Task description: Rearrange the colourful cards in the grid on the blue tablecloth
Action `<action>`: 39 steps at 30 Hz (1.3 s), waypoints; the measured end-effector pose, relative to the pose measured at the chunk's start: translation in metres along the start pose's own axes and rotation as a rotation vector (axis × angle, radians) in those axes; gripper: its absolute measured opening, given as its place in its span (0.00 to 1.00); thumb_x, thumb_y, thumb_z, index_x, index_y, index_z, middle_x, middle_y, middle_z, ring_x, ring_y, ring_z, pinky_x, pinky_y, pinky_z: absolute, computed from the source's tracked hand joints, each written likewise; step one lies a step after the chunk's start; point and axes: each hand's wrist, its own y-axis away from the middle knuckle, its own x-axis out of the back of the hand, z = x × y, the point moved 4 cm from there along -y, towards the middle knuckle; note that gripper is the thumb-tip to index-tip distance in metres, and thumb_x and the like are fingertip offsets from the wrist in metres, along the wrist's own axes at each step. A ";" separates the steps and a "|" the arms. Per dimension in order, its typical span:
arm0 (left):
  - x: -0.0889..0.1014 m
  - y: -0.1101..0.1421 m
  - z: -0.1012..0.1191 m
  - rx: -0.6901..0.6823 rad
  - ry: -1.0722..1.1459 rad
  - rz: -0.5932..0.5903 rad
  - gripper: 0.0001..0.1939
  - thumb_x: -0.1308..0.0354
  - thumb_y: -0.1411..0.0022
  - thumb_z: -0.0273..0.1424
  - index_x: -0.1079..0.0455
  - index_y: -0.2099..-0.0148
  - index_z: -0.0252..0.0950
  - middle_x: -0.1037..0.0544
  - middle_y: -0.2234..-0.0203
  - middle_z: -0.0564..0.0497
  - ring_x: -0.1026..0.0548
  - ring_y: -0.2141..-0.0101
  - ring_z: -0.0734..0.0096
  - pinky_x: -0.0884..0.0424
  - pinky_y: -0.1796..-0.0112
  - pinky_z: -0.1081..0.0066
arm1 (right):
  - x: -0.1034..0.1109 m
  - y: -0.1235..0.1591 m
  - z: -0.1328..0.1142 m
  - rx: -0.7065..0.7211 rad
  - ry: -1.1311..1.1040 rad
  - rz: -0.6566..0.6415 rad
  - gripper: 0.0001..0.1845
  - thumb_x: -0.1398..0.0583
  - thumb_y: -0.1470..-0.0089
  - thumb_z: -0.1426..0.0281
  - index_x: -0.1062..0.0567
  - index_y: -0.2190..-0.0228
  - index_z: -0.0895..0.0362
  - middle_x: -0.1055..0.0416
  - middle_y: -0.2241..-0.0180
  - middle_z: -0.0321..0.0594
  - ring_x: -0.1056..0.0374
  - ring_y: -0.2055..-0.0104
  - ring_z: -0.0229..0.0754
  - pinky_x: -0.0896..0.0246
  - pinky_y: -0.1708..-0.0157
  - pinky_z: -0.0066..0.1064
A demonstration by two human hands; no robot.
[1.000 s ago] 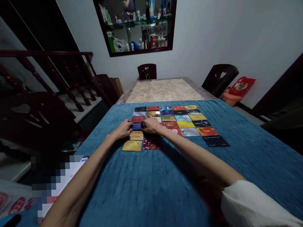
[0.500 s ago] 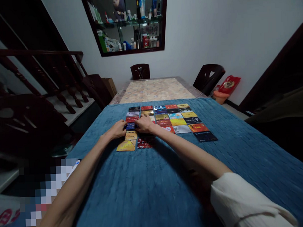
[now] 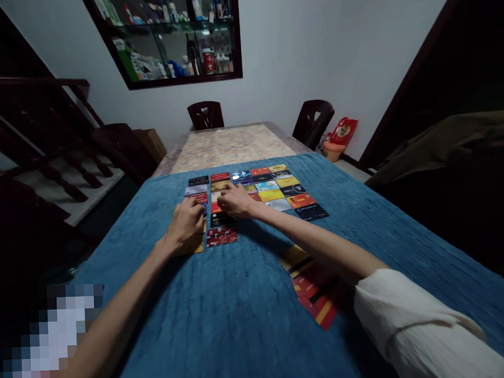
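Rows of flat plastic cards lie on a blue cloth. My left hand [image 3: 187,221] is curled over the left column, its fingertips down on a blue card [image 3: 202,207]; whether it grips anything is hidden. Beside it, my right hand [image 3: 236,201] rests on the second column, fingers bent and partly apart at a red-and-white card [image 3: 215,207]. A black VIP card [image 3: 220,219] and a red patterned card [image 3: 221,236] lie just nearer to me. Under my left wrist shows part of a yellow card [image 3: 194,246].
More cards fill the block to the right, ending in a dark card [image 3: 312,211]. Several red and gold cards [image 3: 315,289] overlap beneath my right forearm. The blue cloth [image 3: 223,322] covers the table's near part. Chairs [image 3: 206,114] stand around the far end.
My right hand has left the blue card and shifted to the second column. My left hand has moved inward over the left column. The view has turned rightward, revealing the overlapping cards.
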 end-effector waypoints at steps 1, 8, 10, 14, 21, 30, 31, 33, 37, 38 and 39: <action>0.000 -0.001 0.008 -0.016 0.015 0.005 0.13 0.50 0.37 0.29 0.24 0.65 0.35 0.25 0.62 0.42 0.29 0.59 0.56 0.30 0.57 0.58 | 0.001 0.006 0.002 -0.001 0.002 0.000 0.13 0.45 0.39 0.70 0.21 0.58 0.55 0.25 0.52 0.48 0.44 0.45 0.56 0.49 0.53 0.44; 0.004 -0.004 0.061 -0.115 0.043 0.034 0.13 0.52 0.33 0.27 0.25 0.62 0.35 0.26 0.64 0.43 0.30 0.62 0.59 0.31 0.59 0.61 | 0.004 0.047 0.020 -0.015 0.017 0.045 0.14 0.46 0.37 0.69 0.22 0.57 0.57 0.25 0.53 0.50 0.43 0.47 0.55 0.52 0.57 0.42; 0.005 -0.003 0.076 -0.151 0.046 0.029 0.13 0.52 0.33 0.26 0.25 0.60 0.35 0.26 0.64 0.43 0.30 0.62 0.59 0.32 0.60 0.61 | 0.004 0.061 0.025 -0.012 0.014 0.070 0.14 0.47 0.36 0.69 0.22 0.57 0.57 0.24 0.53 0.50 0.43 0.47 0.55 0.52 0.56 0.41; 0.006 -0.001 0.105 -0.223 0.088 0.035 0.13 0.52 0.34 0.24 0.25 0.59 0.35 0.26 0.65 0.43 0.30 0.60 0.58 0.32 0.59 0.61 | 0.001 0.095 0.035 -0.006 0.016 0.121 0.13 0.46 0.36 0.69 0.22 0.59 0.56 0.23 0.56 0.48 0.43 0.48 0.53 0.53 0.56 0.41; 0.004 0.009 0.153 -0.361 0.130 0.052 0.13 0.54 0.33 0.23 0.26 0.59 0.33 0.26 0.65 0.43 0.31 0.62 0.60 0.34 0.61 0.62 | -0.010 0.159 0.053 0.039 -0.041 0.283 0.08 0.42 0.37 0.71 0.22 0.64 0.56 0.24 0.63 0.44 0.40 0.55 0.49 0.52 0.57 0.40; 0.003 0.032 0.216 -0.500 0.329 -0.073 0.11 0.49 0.32 0.33 0.28 0.57 0.33 0.26 0.62 0.42 0.32 0.59 0.59 0.35 0.59 0.60 | -0.003 0.214 0.061 0.130 -0.261 0.271 0.08 0.42 0.37 0.69 0.22 0.62 0.56 0.26 0.64 0.44 0.39 0.56 0.48 0.45 0.56 0.40; 0.003 0.035 0.223 -0.522 0.345 -0.098 0.11 0.48 0.33 0.34 0.28 0.57 0.33 0.26 0.61 0.42 0.32 0.59 0.59 0.35 0.58 0.59 | -0.002 0.217 0.061 0.130 -0.271 0.265 0.08 0.42 0.37 0.69 0.22 0.62 0.56 0.26 0.64 0.44 0.39 0.56 0.48 0.45 0.56 0.41; 0.001 0.041 0.238 -0.564 0.367 -0.148 0.14 0.44 0.35 0.39 0.28 0.56 0.33 0.26 0.59 0.42 0.32 0.58 0.57 0.36 0.56 0.58 | -0.003 0.221 0.061 0.128 -0.290 0.259 0.08 0.42 0.38 0.69 0.22 0.63 0.56 0.26 0.64 0.44 0.39 0.57 0.47 0.44 0.55 0.42; -0.005 0.046 0.255 -0.602 0.367 -0.224 0.23 0.42 0.38 0.49 0.30 0.52 0.34 0.27 0.54 0.40 0.33 0.55 0.54 0.37 0.53 0.54 | -0.003 0.224 0.058 0.133 -0.335 0.235 0.08 0.41 0.38 0.68 0.21 0.63 0.56 0.25 0.63 0.44 0.38 0.57 0.47 0.42 0.54 0.44; -0.006 0.046 0.257 -0.596 0.362 -0.234 0.23 0.43 0.38 0.48 0.30 0.52 0.34 0.27 0.54 0.40 0.33 0.54 0.54 0.37 0.52 0.54 | -0.002 0.224 0.057 0.136 -0.344 0.226 0.08 0.41 0.38 0.68 0.21 0.63 0.56 0.25 0.63 0.44 0.38 0.57 0.47 0.42 0.54 0.44; -0.007 0.045 0.257 -0.585 0.356 -0.240 0.22 0.44 0.37 0.47 0.30 0.52 0.34 0.27 0.53 0.40 0.33 0.53 0.53 0.37 0.51 0.54 | -0.002 0.224 0.056 0.141 -0.352 0.215 0.09 0.41 0.38 0.68 0.21 0.63 0.56 0.25 0.63 0.44 0.38 0.57 0.47 0.42 0.54 0.44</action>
